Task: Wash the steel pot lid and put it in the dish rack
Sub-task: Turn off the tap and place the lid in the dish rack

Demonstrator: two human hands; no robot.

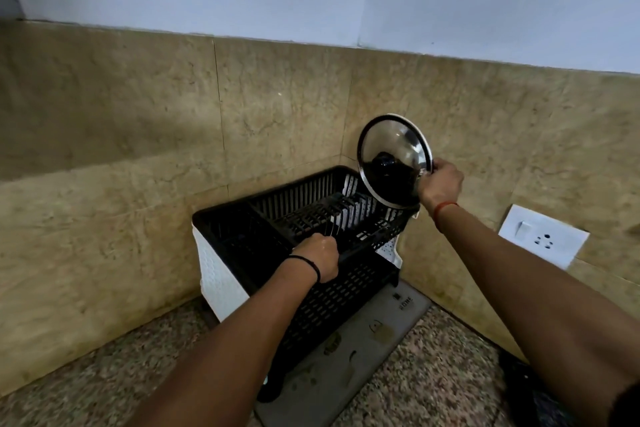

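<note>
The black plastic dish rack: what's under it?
A grey printed drying mat lies under the black plastic dish rack, on the speckled stone counter. The rack and left arm cover the mat's far part.

Both forearms are bare from the lower edge of the view up to the wrists, with no sleeves over them. The left hand (320, 255) has a thin black band around its wrist. The right hand (441, 184) has a thin orange-red thread tied around its wrist. Neither hand wears a glove, and no rings show.
</note>
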